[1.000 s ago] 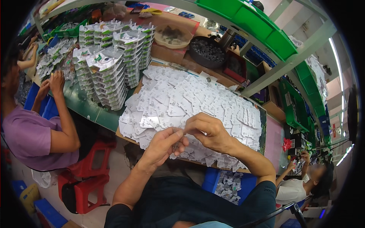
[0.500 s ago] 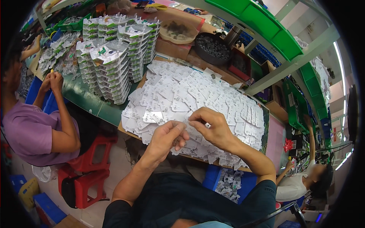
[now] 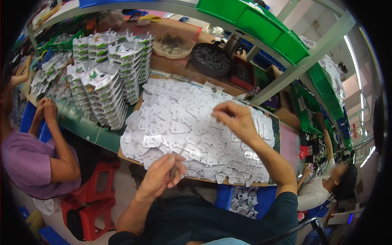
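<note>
A broad layer of overlapping white flat plastic pieces point(image 3: 171, 116), each with small marks or fittings, covers the board in front of me. My left hand point(image 3: 159, 176) is at the near edge of this layer, fingers curled. Something small and greyish shows between them, too blurred to name. Over the middle of the pieces is my right hand point(image 3: 237, 120), its thumb and forefinger pinched together. Whatever lies at those fingertips is too small to make out against the white.
Tall stacks of white-and-green plastic housings point(image 3: 98, 87) stand at the left. Behind the pieces sit a round black tray of small dark parts point(image 3: 212, 61), a cream bowl point(image 3: 173, 45) and a red box point(image 3: 243, 73). A grey shelf post point(image 3: 302, 61) slants at right. Co-workers sit on both sides.
My hands have drawn apart: the right one moved up and right over the white pieces, the left one down and left toward me. The view has shifted slightly.
</note>
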Demonstrator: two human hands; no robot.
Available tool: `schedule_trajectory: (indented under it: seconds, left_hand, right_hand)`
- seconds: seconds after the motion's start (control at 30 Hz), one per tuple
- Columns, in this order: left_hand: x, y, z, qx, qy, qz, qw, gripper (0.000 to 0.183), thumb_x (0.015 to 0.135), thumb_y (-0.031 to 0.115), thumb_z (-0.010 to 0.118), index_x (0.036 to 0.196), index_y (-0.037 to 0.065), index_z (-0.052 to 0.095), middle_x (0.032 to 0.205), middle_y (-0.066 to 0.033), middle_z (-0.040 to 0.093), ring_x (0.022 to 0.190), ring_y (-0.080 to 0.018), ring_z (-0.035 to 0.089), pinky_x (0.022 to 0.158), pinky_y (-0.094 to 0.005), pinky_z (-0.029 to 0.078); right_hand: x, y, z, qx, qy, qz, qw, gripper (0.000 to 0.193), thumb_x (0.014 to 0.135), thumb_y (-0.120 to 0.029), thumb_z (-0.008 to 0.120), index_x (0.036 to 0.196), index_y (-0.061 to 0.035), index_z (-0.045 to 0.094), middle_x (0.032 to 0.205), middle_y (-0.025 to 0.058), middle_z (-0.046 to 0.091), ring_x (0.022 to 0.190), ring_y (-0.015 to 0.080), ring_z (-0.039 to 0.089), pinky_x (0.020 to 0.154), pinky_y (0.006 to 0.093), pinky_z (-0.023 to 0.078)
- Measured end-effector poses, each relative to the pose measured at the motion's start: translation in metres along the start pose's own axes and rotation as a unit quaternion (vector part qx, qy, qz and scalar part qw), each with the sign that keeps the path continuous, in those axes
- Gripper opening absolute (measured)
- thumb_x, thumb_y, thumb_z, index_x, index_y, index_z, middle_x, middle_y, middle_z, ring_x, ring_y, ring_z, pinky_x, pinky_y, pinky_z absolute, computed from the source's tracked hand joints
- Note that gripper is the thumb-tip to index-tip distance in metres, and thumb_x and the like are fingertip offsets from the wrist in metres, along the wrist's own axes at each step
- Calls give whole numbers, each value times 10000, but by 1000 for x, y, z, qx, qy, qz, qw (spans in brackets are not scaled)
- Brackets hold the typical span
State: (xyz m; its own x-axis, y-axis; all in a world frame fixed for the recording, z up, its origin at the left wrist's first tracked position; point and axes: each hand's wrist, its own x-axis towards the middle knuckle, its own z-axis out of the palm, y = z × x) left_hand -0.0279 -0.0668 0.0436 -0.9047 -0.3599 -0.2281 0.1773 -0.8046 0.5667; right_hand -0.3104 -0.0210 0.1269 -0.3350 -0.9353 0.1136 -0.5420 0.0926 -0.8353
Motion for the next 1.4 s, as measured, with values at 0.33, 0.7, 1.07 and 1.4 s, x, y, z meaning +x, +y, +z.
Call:
schedule_trajectory:
  seconds: [0.33, 0.7, 1.07, 1.4]
  left_hand:
    - [-30, -25, -23, 125, -16, -131, 983, 352, 1025, 193, 464, 1303, -21, 487, 909, -68, 615, 648, -60, 504, 533, -171, 385]
    - [-38, -60, -39, 108, -22, -240, 965, 330, 996, 174, 516, 1204, -23, 351, 945, -165, 656, 633, -99, 514, 523, -202, 397]
    - [-28, -62, -43, 87, -25, -232, 968, 257, 978, 111, 546, 1054, 2, 326, 984, -231, 676, 715, -167, 628, 555, -236, 468]
    - [-37, -71, -48, 35, -49, -183, 981, 171, 990, 120, 536, 1035, 68, 380, 1024, -215, 676, 755, -170, 635, 594, -242, 475]
  right_hand:
    - [110, 114, -47, -270, 43, 12, 962, 168, 787, -105, 689, 930, -24, 723, 844, 163, 712, 786, 301, 691, 745, 381, 532]
    - [158, 167, -27, -474, -61, -9, 878, 146, 762, -127, 701, 886, -70, 753, 855, 160, 712, 788, 327, 679, 783, 421, 536]
    - [159, 180, -25, -491, -61, -43, 868, 109, 753, -138, 686, 814, -63, 736, 780, 174, 694, 773, 346, 677, 731, 454, 533]
    - [161, 181, -13, -521, -67, -30, 851, 172, 788, -209, 668, 797, -51, 736, 775, 195, 688, 755, 356, 680, 720, 463, 543]
